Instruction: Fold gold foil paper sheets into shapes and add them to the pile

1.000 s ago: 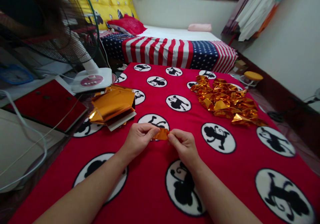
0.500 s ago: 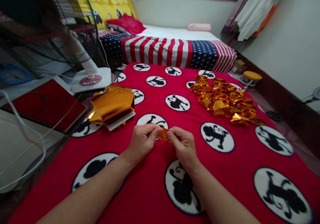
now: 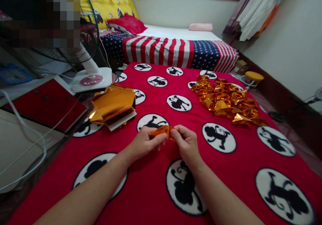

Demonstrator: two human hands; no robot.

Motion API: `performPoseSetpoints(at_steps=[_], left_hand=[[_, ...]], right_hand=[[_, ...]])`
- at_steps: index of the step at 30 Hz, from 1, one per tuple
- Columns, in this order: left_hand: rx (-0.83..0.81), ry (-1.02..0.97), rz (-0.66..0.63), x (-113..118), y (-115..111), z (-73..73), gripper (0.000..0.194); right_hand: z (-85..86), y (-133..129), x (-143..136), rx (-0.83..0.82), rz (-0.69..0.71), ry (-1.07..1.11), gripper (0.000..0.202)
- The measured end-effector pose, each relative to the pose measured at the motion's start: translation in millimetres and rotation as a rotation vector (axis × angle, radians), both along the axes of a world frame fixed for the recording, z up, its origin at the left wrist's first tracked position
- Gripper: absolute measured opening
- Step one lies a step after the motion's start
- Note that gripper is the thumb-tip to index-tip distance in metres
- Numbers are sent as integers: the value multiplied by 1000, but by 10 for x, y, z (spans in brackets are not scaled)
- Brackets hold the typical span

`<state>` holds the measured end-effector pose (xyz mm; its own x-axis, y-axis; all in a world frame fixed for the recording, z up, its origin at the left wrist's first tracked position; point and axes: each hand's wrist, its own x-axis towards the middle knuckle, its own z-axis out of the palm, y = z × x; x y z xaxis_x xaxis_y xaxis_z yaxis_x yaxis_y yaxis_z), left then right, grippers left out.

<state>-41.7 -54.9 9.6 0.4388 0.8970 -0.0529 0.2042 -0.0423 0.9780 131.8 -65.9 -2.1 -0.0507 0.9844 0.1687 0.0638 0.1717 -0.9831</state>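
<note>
A small folded piece of shiny gold foil paper [image 3: 164,130] is held between my two hands, just above the red blanket [image 3: 151,181]. My left hand [image 3: 144,143] grips its left end, with the thumb laid along the near side. Thumb and fingers of my right hand [image 3: 185,141] pinch its right end. Left of my hands lies a stack of flat gold foil sheets [image 3: 113,104]. Farther off to the right is a heap of folded gold foil pieces [image 3: 223,99].
A standing fan [image 3: 92,79] stands at the left behind the stack, near a dark red board [image 3: 45,102] and a white cable [image 3: 42,151]. Beyond the blanket is a bed with a flag-patterned cover [image 3: 161,52]. A yellow-topped stool [image 3: 254,75] stands at the far right.
My left hand has opened its pinch somewhat and slid a little left, its thumb now stretched along the foil. More of the folded piece shows. My right hand has hardly moved.
</note>
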Motion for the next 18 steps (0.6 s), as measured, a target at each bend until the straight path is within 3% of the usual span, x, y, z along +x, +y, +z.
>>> performPoseSetpoints(at_steps=[8, 18], left_hand=[[96, -42, 71, 109, -61, 41, 36], [52, -57, 69, -67, 18, 6, 40]], right_hand=[[44, -24, -47, -3, 28, 15, 31], [48, 12, -3, -42, -20, 46, 30]])
